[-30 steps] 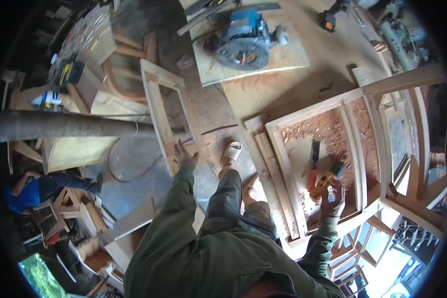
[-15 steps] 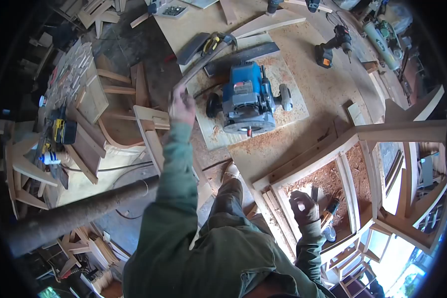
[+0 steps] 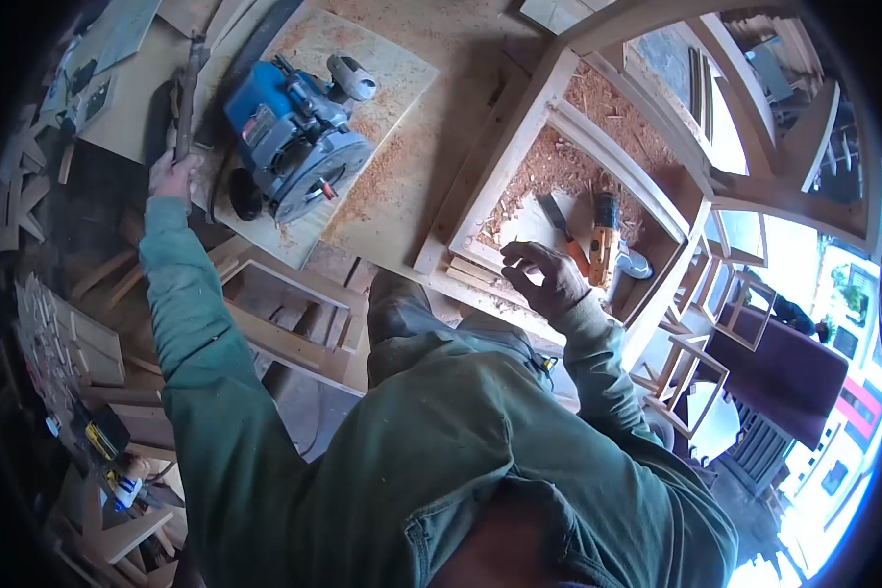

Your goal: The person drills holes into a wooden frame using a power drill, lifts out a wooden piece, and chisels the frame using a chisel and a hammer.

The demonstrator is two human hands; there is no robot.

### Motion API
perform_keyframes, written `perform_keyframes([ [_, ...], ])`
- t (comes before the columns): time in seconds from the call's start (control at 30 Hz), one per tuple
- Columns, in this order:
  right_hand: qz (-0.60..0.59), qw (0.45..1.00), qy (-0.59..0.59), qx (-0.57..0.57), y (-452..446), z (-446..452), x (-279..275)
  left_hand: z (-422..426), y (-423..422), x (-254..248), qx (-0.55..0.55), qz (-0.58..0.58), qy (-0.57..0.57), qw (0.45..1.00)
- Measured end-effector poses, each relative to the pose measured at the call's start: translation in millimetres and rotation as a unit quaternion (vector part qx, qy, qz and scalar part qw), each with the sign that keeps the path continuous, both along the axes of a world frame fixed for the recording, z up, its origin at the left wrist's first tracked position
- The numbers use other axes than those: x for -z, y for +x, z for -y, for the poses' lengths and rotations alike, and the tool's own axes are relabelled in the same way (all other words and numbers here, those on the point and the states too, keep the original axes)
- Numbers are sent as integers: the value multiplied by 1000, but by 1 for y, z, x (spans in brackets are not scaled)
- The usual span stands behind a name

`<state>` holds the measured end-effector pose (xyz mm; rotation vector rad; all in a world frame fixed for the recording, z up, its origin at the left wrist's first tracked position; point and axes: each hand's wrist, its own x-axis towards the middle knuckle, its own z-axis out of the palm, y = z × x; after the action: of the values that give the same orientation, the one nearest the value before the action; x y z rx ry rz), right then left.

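My left hand (image 3: 174, 176) is closed round the wooden handle of a hammer (image 3: 188, 103), which points away from me along the left side of the bench. To its right stands a blue router (image 3: 284, 132) on a pale board (image 3: 392, 83). My right hand (image 3: 551, 279) hovers over the near edge of a wooden frame (image 3: 480, 220), fingers curled in towards the thumb; whatever they pinch is too small to make out. Close beyond that hand, inside the frame, lie a dark-bladed tool with an orange handle (image 3: 565, 227) and an orange drill (image 3: 606, 240).
Wood shavings (image 3: 529, 176) cover the surface inside the frame. Curved wooden members (image 3: 784, 196) rise at the right. Below my left arm stands another wooden frame (image 3: 284, 333). A yellow-black power tool (image 3: 106, 436) sits at the lower left, and a purple panel (image 3: 779, 372) stands at the right.
My view has swung right, so the router and hammer appear further left. My left hand keeps hold of the hammer. My right hand's fingers have shifted from a rounded ring into a looser curl.
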<state>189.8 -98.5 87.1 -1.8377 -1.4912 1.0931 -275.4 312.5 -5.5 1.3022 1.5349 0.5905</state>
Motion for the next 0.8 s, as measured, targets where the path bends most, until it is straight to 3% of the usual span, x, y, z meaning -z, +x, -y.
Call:
perform_keyframes([
  [0.2,-75,997,0,31,17,25,-8,143,124,-116,-3,99,133,986],
  [0.27,-114,993,17,19,30,31,-2,206,168,-120,-12,231,128,964],
  [0.43,-358,925,107,76,57,38,-32,368,304,-129,119,373,-23,920],
  [0.47,-400,907,107,79,63,44,-40,395,324,-116,160,348,-66,921],
  [0.53,-468,861,146,135,70,60,-42,436,368,-113,234,309,-48,921],
  [0.6,-415,860,80,287,80,84,-45,481,399,-90,281,277,-76,916],
  [0.67,-365,863,108,332,105,112,-17,496,419,-76,348,276,71,893],
  [0.7,-361,856,89,359,123,129,-9,485,424,-84,480,143,5,866],
  [0.73,-358,847,65,386,136,146,-10,483,434,-82,452,158,10,878],
  [0.8,-370,831,77,408,154,175,-21,472,462,-51,371,113,253,886],
])
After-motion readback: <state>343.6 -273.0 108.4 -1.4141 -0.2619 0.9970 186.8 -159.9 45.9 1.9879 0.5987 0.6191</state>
